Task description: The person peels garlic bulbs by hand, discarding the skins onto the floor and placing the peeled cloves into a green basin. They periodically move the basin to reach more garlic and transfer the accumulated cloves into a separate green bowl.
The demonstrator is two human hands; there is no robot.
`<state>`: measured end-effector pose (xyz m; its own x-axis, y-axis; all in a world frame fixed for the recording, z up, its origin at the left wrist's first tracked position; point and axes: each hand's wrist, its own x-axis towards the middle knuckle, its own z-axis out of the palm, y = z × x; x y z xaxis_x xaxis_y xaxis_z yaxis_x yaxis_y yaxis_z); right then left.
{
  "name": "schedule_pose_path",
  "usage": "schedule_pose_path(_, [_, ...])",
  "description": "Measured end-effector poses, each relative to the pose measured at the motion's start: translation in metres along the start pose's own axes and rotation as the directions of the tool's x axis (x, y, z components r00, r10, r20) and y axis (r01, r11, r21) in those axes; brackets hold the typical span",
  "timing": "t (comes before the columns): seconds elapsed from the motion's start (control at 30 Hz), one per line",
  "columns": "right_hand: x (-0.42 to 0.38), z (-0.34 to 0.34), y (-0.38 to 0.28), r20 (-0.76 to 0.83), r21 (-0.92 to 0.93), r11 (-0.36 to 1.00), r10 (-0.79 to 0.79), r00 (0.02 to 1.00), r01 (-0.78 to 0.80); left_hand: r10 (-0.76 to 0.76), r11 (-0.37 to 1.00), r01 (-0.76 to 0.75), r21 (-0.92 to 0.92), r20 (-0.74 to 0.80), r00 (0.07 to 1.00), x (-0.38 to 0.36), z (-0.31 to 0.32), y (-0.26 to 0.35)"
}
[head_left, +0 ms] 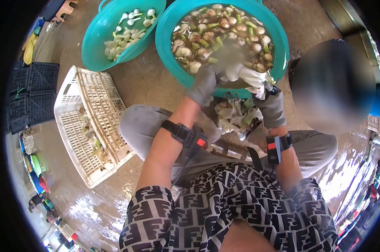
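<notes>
My left hand (204,83), in a grey glove, is closed on a white bulb (233,71) at the near rim of the large teal tub (164,46). Pale peeled layers (256,80) stretch from the bulb toward my right hand (272,107). That hand, also gloved, is closed around a small dark tool (274,90), whose working end is hard to make out. Muddy water and many bulbs with green stems (206,35) fill the tub. Below the hands lies a heap of peeled skins (236,117).
A teal basin (91,48) at the upper left holds clean white bulbs (129,40). The white plastic crate (74,122) on the left contains scraps. Black crates (43,77) stand farther left. A blurred dark round object (334,86) is at the right.
</notes>
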<state>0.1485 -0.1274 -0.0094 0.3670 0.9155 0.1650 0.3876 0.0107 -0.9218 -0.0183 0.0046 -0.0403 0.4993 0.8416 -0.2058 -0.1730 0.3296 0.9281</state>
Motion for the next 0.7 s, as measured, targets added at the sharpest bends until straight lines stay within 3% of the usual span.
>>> schedule_pose_path(0.03, [-0.001,0.002,-0.002,-0.017,-0.022,0.999,-0.027,0.999,0.027,0.181,0.958,-0.189,0.214,0.055,0.982,0.005,-0.008,-0.016])
schedule_pose_path(0.1, [-0.009,0.005,0.003,-0.053,-0.102,0.993,-0.064,0.997,0.059,0.223,0.953,-0.219,0.211,0.008,0.975,0.006,-0.015,-0.026])
schedule_pose_path(0.17, [-0.005,0.002,0.009,-0.08,-0.218,0.972,-0.113,0.99,0.093,-0.077,0.968,0.027,-0.25,-0.192,0.978,0.008,-0.021,-0.021])
schedule_pose_path(0.2, [-0.006,-0.013,0.007,-0.079,-0.036,0.997,0.067,0.995,-0.07,-0.245,0.87,0.105,-0.482,-0.237,0.94,0.013,-0.025,-0.017])
schedule_pose_path(0.23, [-0.003,-0.027,0.001,-0.074,0.122,0.986,0.123,0.99,-0.113,-0.327,0.704,0.139,-0.696,-0.145,0.934,0.029,-0.053,-0.024])
schedule_pose_path(0.3, [-0.005,-0.045,0.017,0.022,0.2,0.971,0.132,0.991,-0.134,-0.246,0.604,0.222,-0.766,0.086,0.965,0.027,-0.065,-0.019])
schedule_pose_path(0.33, [-0.005,-0.043,0.043,0.054,0.123,0.991,-0.051,0.997,0.044,-0.203,0.529,0.287,-0.798,0.209,0.957,0.027,-0.065,-0.023])
schedule_pose_path(0.37, [0.003,-0.04,0.046,0.308,-0.119,0.962,0.273,0.912,-0.247,-0.228,0.592,0.267,-0.76,0.159,0.96,0.025,-0.058,-0.022])
schedule_pose_path(0.4, [0.008,-0.04,0.048,0.442,-0.412,0.801,0.593,0.673,-0.434,-0.25,0.65,0.25,-0.718,0.109,0.962,0.022,-0.05,-0.023])
schedule_pose_path(0.43, [0.006,-0.022,0.009,0.462,-0.692,0.721,0.402,0.791,0.038,-0.274,0.7,0.238,-0.673,0.055,0.96,0.015,-0.041,-0.024])
schedule_pose_path(0.53, [0.022,0.002,0.023,0.258,-0.359,0.925,0.225,0.94,-0.123,-0.261,0.702,0.24,-0.67,0.071,0.963,-0.003,-0.011,0.014])
schedule_pose_path(0.57, [0.028,0.012,0.027,0.235,-0.261,0.957,0.191,0.953,-0.127,-0.261,0.749,0.203,-0.631,0.0,0.965,-0.012,0.003,0.031])
schedule_pose_path(0.63, [0.037,0.028,0.032,0.172,-0.06,0.991,0.131,0.976,-0.122,-0.084,0.931,0.098,-0.351,0.057,0.995,-0.002,-0.016,-0.012])
schedule_pose_path(0.67, [0.038,0.031,0.017,0.171,-0.208,0.966,0.191,0.967,-0.154,0.003,0.979,0.02,-0.203,0.109,0.994,0.003,-0.022,-0.027])
schedule_pose_path(0.7, [0.041,0.031,-0.011,0.163,-0.353,0.918,0.25,0.954,-0.18,-0.043,0.992,0.049,-0.114,0.057,0.997,0.005,-0.021,-0.027])
